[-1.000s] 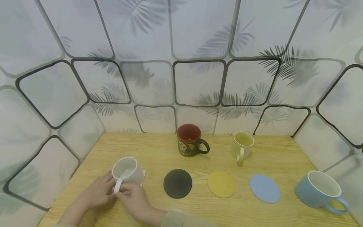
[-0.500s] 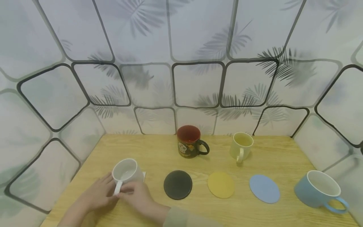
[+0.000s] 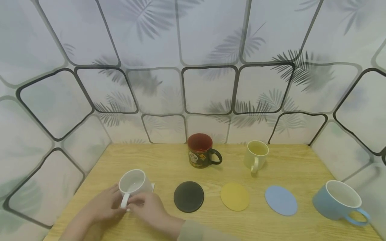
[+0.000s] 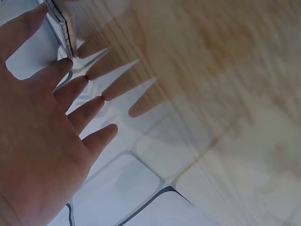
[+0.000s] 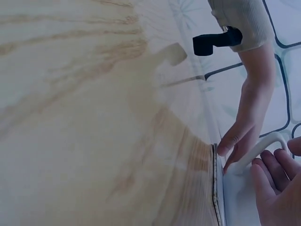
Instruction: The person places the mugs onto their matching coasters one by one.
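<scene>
A white mug (image 3: 134,182) stands at the left of the table on a thin white coaster (image 3: 153,186), which it mostly covers. Its handle points toward the person. My right hand (image 3: 149,211) pinches that handle; in the right wrist view the fingers (image 5: 270,169) reach through the loop, with the thumb at the frame's edge. On the mug's left, my left hand (image 3: 102,206) rests with its fingertips on the tabletop beside the coaster. The left wrist view shows those fingers (image 4: 87,115) extended and spread, holding nothing, with the coaster's stitched edge (image 4: 69,35) close by.
Right of the mug lie a black round coaster (image 3: 189,196), a yellow one (image 3: 235,196) and a blue one (image 3: 281,200). Behind them stand a dark mug with red inside (image 3: 199,150) and a pale yellow mug (image 3: 256,155). A blue mug (image 3: 336,201) stands far right. Patterned cloth (image 3: 208,90) walls the table.
The right wrist has shifted slightly to the right, while its fingers stay at the white mug's handle. The left hand and the other things hold their places; the head view has tilted slightly.
</scene>
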### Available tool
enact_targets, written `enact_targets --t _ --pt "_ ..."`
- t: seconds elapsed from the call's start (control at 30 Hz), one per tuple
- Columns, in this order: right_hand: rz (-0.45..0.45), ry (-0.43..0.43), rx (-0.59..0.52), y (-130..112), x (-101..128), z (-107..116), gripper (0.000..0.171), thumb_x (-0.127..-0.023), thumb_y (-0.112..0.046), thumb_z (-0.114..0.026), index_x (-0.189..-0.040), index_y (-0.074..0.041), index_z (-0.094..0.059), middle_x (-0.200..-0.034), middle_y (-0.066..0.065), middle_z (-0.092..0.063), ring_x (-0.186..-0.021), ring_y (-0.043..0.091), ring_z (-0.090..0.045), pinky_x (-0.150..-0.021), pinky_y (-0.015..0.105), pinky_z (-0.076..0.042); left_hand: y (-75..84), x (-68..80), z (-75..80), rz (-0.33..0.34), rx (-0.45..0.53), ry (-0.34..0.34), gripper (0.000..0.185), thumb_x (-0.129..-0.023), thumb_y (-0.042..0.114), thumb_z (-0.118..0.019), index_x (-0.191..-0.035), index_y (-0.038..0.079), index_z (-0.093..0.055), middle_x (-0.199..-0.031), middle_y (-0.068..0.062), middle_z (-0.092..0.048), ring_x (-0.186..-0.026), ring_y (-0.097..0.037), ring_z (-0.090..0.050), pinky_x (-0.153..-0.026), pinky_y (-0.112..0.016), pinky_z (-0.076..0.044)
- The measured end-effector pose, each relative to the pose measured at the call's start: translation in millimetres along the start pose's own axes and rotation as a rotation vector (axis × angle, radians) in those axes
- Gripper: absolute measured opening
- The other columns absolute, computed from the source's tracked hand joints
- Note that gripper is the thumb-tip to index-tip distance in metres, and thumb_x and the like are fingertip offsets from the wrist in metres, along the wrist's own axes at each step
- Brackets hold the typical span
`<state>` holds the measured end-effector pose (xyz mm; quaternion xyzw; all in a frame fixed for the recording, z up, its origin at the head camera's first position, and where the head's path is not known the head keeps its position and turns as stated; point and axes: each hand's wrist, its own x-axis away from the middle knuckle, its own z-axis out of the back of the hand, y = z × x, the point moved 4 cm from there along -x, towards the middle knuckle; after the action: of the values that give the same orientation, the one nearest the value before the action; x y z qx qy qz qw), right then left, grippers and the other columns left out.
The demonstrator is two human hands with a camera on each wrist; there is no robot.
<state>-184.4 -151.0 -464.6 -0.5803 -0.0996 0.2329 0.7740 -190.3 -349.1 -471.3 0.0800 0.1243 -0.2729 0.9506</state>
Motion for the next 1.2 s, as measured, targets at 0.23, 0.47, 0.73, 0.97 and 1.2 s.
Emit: enact_targets --t 0.23,0.47,0.73,0.97,1.2 --pt "0.002 -0.009 -0.009 -2.6 -3.0 10.6 0.012 -0.094 -0.016 -0.079 -0.104 -0.013 -0.084 -0.106 -0.003 -0.083 -0.093 -0.009 -0.064 -0.082 0.012 -0.052 -5.2 0.8 6.7 0.119 0.015 -0.064 0.067 -0.074 0.035 -0.087 -0.131 0.004 -0.069 -0.119 -0.005 -0.073 -0.107 -0.03 -0.071 -0.095 -0.054 -0.061" --pt "-0.006 -0.047 -0.052 -2.0 -5.4 22.2 0.015 -0.095 -0.019 -0.079 -0.108 -0.014 -0.082 -0.104 -0.002 -0.082 -0.086 -0.009 -0.061 -0.075 0.013 -0.053 -6.2 2.1 16.9 0.202 0.049 -0.109 0.065 -0.088 0.034 -0.082 -0.138 -0.004 -0.065 -0.134 -0.028 -0.069 -0.121 -0.05 -0.067 -0.102 -0.066 -0.056" --pt "0.004 -0.059 -0.052 3.8 -11.1 33.7 0.015 -0.096 -0.018 -0.077 -0.108 -0.01 -0.081 -0.107 0.002 -0.081 -0.085 -0.01 -0.06 -0.075 0.014 -0.054 -7.9 5.9 23.7 0.25 0.038 -0.114 0.062 -0.094 0.036 -0.075 -0.14 -0.005 -0.063 -0.138 -0.031 -0.066 -0.124 -0.052 -0.065 -0.105 -0.067 -0.053" --pt "0.003 -0.029 -0.053 3.0 -12.6 45.1 0.014 -0.095 -0.015 -0.077 -0.107 -0.01 -0.08 -0.107 0.003 -0.081 -0.086 -0.007 -0.062 -0.079 0.015 -0.053 -2.4 5.1 36.4 0.288 0.014 -0.099 0.057 -0.098 0.034 -0.07 -0.144 0.001 -0.062 -0.139 -0.03 -0.066 -0.124 -0.052 -0.065 -0.103 -0.068 -0.053" --pt "0.002 0.03 -0.039 -1.9 -16.1 59.2 0.015 -0.095 -0.015 -0.078 -0.108 -0.009 -0.08 -0.105 0.007 -0.08 -0.087 -0.001 -0.064 -0.079 0.017 -0.053 1.0 0.5 44.4 0.262 0.001 -0.072 0.054 -0.096 0.021 -0.067 -0.145 -0.001 -0.06 -0.14 -0.032 -0.065 -0.125 -0.055 -0.064 -0.104 -0.069 -0.052"
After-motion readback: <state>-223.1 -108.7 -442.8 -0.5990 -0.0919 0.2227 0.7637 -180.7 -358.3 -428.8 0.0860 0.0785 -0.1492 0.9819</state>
